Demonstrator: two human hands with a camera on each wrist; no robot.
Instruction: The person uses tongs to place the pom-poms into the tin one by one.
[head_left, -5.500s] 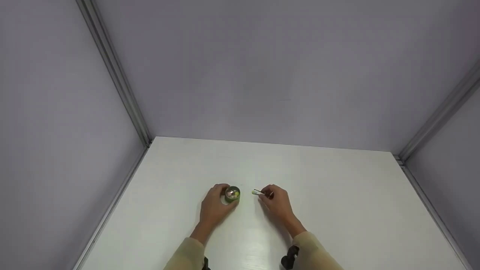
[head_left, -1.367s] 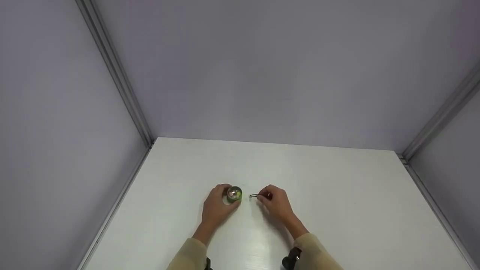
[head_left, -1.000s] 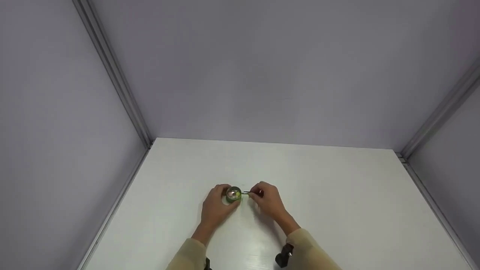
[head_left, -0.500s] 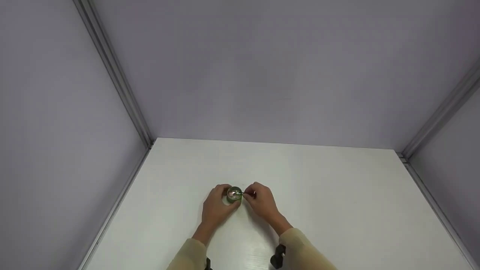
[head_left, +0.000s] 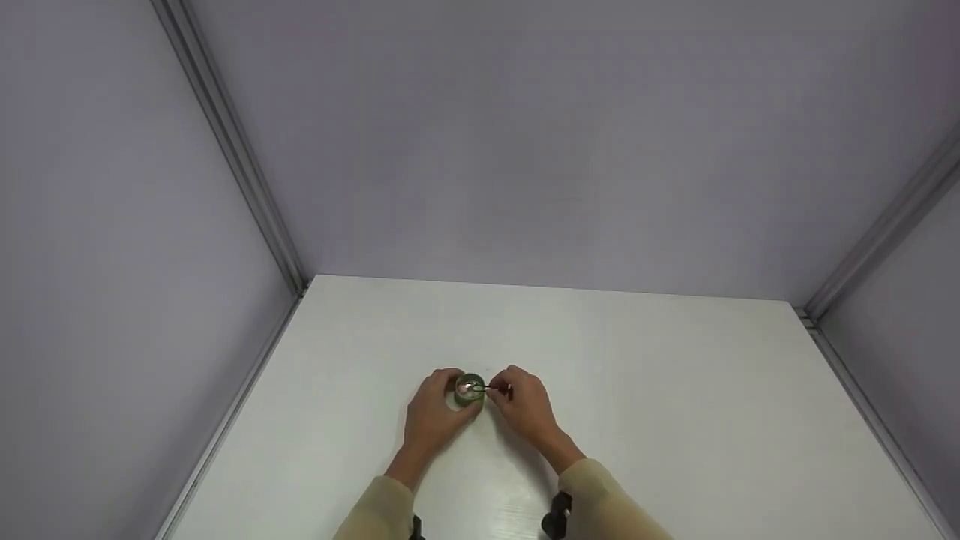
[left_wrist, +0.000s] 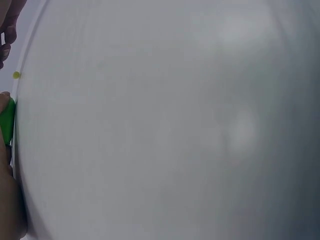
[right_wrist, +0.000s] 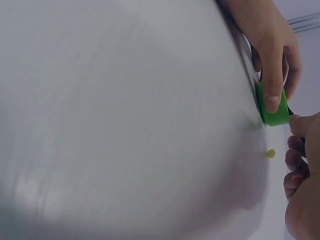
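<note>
The fingers (right_wrist: 272, 85) of the left hand (head_left: 431, 412) are curled around a small green cup (head_left: 469, 390), which stands on the white table (head_left: 675, 420) near its front middle, and the right hand (head_left: 525, 405) pinches thin dark tweezers (head_left: 491, 388) whose tip reaches over the mouth of the cup. A tiny yellow bead (right_wrist: 270, 153) lies on the table just beside the cup. Plain grey walls (head_left: 525, 135) with metal corner strips (head_left: 232, 150) close the table on three sides.
</note>
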